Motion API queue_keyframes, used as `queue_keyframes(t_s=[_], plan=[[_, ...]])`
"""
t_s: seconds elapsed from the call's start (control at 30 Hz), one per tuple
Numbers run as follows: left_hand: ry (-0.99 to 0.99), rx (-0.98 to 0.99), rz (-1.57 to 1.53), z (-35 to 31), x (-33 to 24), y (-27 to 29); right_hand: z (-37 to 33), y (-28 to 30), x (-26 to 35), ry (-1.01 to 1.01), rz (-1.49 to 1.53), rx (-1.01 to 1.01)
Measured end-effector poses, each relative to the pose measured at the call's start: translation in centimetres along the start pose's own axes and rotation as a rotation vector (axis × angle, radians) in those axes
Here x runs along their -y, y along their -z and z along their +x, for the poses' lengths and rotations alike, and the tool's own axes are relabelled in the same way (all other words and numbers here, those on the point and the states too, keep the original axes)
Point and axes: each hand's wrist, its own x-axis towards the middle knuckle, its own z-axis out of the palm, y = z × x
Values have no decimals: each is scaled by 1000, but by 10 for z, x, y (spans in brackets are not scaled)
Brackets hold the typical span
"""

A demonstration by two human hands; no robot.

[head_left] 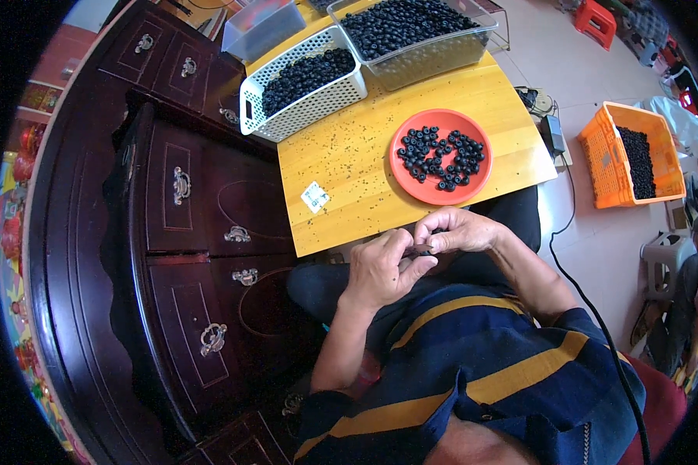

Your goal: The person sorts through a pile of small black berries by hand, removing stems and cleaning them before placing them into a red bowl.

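Note:
My left hand (378,270) and my right hand (459,231) meet just off the near edge of the table, over my lap. Pinched in the fingertips of the left one is a small dark piece (419,250), partly hidden by the fingers. The fingers of my right hand are closed against it from the other side; whether they hold something of their own I cannot make out. Just beyond the hands, a round orange-red plate (402,175) carries many small black ring-like parts (467,155) with holes in their middles.
A white perforated basket (306,116) and a clear bin (426,66), both full of black parts, stand at the table's far side. Dark crumbs dot the yellow tabletop (349,170) near a small paper square (315,197). Dark wooden drawers (182,186) flank the left; an orange crate (597,155) sits rightward.

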Motion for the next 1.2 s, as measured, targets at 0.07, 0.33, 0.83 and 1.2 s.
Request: queue_keyframes(t_s=[0.07, 0.33, 0.83, 1.2], plan=[[-5, -5, 32, 0, -1, 1, 0, 3, 0, -14, -11, 30], [-12, -11, 31, -1, -3, -2, 0, 7, 3, -39, -75, 109], [-55, -125, 96, -1, -4, -4, -4, -26, -11, -97, 210, -137], [-30, -47, 105, 4, -2, 3, -4, -19, -12, -114, 450, -29]])
